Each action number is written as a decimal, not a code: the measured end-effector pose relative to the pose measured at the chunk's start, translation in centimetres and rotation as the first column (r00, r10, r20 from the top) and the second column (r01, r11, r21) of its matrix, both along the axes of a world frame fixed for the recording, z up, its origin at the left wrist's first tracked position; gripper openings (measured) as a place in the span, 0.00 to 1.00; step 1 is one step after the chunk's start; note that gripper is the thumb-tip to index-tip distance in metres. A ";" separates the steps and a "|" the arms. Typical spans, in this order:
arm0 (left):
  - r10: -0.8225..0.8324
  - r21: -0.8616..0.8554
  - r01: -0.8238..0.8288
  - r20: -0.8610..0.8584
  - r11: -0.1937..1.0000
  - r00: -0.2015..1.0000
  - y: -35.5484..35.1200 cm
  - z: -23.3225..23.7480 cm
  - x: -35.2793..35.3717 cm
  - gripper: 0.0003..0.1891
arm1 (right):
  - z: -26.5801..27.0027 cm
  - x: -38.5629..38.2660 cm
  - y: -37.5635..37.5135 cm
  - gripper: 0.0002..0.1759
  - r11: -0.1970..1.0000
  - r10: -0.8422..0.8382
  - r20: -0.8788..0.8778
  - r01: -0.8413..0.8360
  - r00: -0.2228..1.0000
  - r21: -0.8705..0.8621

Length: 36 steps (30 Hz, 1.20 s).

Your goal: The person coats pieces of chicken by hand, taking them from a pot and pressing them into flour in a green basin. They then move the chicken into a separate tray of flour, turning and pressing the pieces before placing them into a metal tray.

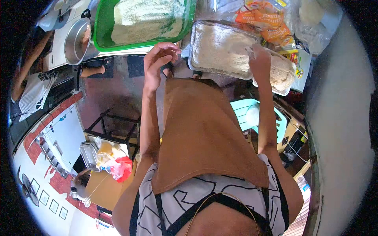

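My left hand (159,61) is raised in front of the green tub, its fingers loosely curled and the thumb apart, with nothing visible in it. The green plastic tub (145,46) holds a pale, flour-like powder (149,19). My right hand (260,62) is over the right end of a clear tray (190,51) filled with pale crumbs (220,47). Its fingers point down toward the crumbs. Glare washes them out, so their grip does not show. A second clear container (289,88) with coarser tan crumbs (280,74) sits just right of that hand.
Orange bread crumbs packets (265,19) and clear plastic bags (311,27) lie behind the trays. A metal pot (76,41) stands left of the tub. Below the table edge are a light green plastic chair (242,112) and another person's foot (93,70). A wall (338,118) closes the right side.
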<state>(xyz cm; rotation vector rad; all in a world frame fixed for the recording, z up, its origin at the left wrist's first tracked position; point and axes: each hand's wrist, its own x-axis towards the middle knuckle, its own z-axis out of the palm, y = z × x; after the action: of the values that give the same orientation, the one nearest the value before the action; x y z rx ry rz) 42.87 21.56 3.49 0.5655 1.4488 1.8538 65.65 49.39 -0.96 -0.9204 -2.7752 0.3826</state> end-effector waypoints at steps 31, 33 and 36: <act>-0.125 0.000 0.125 0.007 0.992 0.992 -2.1 0.9 -6.5 0.17 | -5.9 0.8 2.8 0.15 0.887 -0.441 -0.088 0.418 0.893 -0.195; -0.132 0.008 0.132 0.012 0.991 0.991 -1.9 0.8 -6.5 0.17 | -4.7 1.4 2.6 0.13 0.883 -0.432 -0.057 0.409 0.900 -0.229; -0.139 0.020 0.138 0.035 0.990 0.990 -1.5 1.1 -6.7 0.17 | -3.4 1.9 2.3 0.13 0.941 -0.299 -0.215 0.250 0.930 -0.228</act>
<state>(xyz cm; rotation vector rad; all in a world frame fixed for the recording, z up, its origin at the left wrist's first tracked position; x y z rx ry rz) 36.19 20.09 4.62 0.6217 1.3361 1.7608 67.55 51.70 -4.32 -1.1996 -2.3709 0.6825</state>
